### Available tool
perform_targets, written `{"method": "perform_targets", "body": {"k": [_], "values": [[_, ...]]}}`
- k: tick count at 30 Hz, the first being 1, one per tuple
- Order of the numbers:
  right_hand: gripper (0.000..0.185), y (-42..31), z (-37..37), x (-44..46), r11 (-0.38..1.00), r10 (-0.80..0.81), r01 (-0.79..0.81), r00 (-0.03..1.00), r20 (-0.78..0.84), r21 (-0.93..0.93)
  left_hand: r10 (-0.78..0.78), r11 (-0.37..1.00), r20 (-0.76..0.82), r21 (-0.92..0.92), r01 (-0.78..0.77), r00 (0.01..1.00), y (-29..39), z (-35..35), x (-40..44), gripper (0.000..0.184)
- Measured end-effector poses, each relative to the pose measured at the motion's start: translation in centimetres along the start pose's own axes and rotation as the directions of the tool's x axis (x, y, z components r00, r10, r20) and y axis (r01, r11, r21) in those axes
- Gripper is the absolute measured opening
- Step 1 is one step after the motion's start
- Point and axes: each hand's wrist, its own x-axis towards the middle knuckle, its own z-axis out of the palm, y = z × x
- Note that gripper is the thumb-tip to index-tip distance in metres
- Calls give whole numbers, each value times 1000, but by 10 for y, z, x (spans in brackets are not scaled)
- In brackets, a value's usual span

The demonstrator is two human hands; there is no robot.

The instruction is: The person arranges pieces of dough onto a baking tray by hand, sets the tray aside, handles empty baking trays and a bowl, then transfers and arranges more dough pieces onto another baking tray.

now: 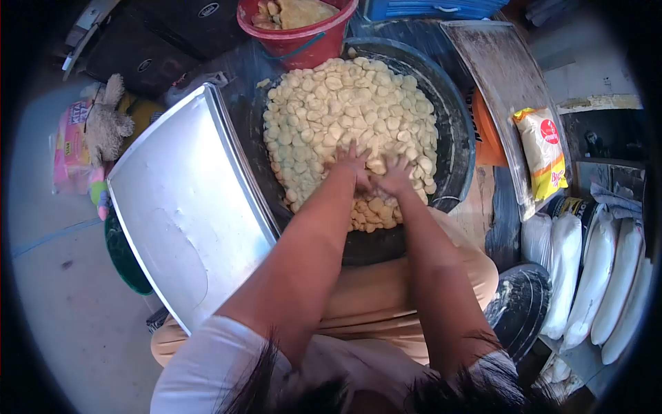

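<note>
Broadly, tub: the wide black tub (455, 138) sits in front of the person and carries the broad pile of pale pieces; the other places are given from it.
Metal sheet: the silvery sheet (186, 214) is to the left of the tub, its long edge close to the rim; whether they touch, I cannot tell.
Board: the worn, long board (483, 52) is to the right of the tub, slanting away from it.
Bucket: the red bucket (303, 47) is just beyond the tub's far rim, with more pale, doughy-looking matter inside.
Basin: the dark basin (517, 310) is to the near right of the tub, streaked with white.
Packet: the yellow-and-red packet (543, 152) lies on the board, to the right of the tub.
Left hand: the left hand (352, 165) is over the near middle of the tub, palm down on the pile; its grip is loose, fingers spread, with nothing seen clasped.
Right hand: the right hand (395, 176) is just beside it, likewise palm down in the tub, fingers parted and grip relaxed; what lies under the palm is hidden.
Pieces: the small pale pieces (331, 90) fill much of the tub, with yellower ones toward its near edge.
Progress: most pieces look separately formed and gathered in the tub, so the dividing seems largely done there; the bucket's contents look less uniform, and how much remains unshaped cannot be told.
</note>
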Motion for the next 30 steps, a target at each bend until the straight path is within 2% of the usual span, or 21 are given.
{"method": "perform_targets", "body": {"k": [1, 4, 7, 8, 11, 12, 14, 16, 19, 20, 23, 25, 27, 29, 30], "values": [[110, 7, 18, -5, 989, -112, 119, 990, 89, -82, 1, 998, 29, 59, -3, 1000, 4, 11, -14, 134], [106, 23, 42, -46, 923, -380, 376, 924, -36, -78, -26, 987, 20, 157, 23, 999, 8, 45, -29, 138], [105, -13, 16, -73, 947, -109, 106, 994, 7, -303, -70, 982, -125, 166, 91, 990, 5, 65, -15, 136], [105, -20, 18, -68, 944, -112, 82, 991, -78, -320, -46, 987, -267, 138, 85, 963, 4, 69, -11, 126], [102, -18, 9, -41, 980, -171, 150, 972, -163, -134, 44, 999, -395, 6, -45, 918, -7, 63, 18, 99], [94, -16, 7, -36, 981, -194, 186, 951, -239, -56, 28, 996, -378, -66, -58, 925, -9, 64, 25, 90], [88, -7, 5, -20, 964, -188, 226, 951, -244, 140, 4, 974, -376, -209, -90, 927, -8, 48, 34, 73], [80, -6, -7, -14, 899, -223, 308, 933, -281, 310, 75, 956, -422, -227, -185, 903, -8, 30, 19, 66], [78, -20, -48, -36, 830, -306, 455, 856, -418, 324, 207, 914, -484, -214, -344, 850, -16, -9, -24, 60], [76, -31, -72, -51, 831, -302, 449, 859, -413, 328, 257, 894, -510, -198, -402, 821, -17, -31, -43, 59], [74, -69, -145, -91, 669, -391, 557, 827, -405, 492, 292, 833, -615, -213, -511, 732, -17, -91, -122, 61], [76, -123, -206, -170, 664, -454, 628, 770, -449, 405, 287, 826, -746, -124, -549, 600, -26, -122, -195, 65], [79, -157, -224, -188, 565, -576, 797, 566, -589, 213, 241, 787, -857, -103, -609, 456, -49, -134, -269, 67], [79, -203, -235, -237, 444, -675, 889, 416, -609, 115, 167, 682, -932, -126, -720, 321, -82, -125, -325, 75], [79, -225, -232, -258, 383, -714, 921, 341, -611, 65, 116, 654, -945, -160, -740, 306, -99, -112, -351, 78]]}}
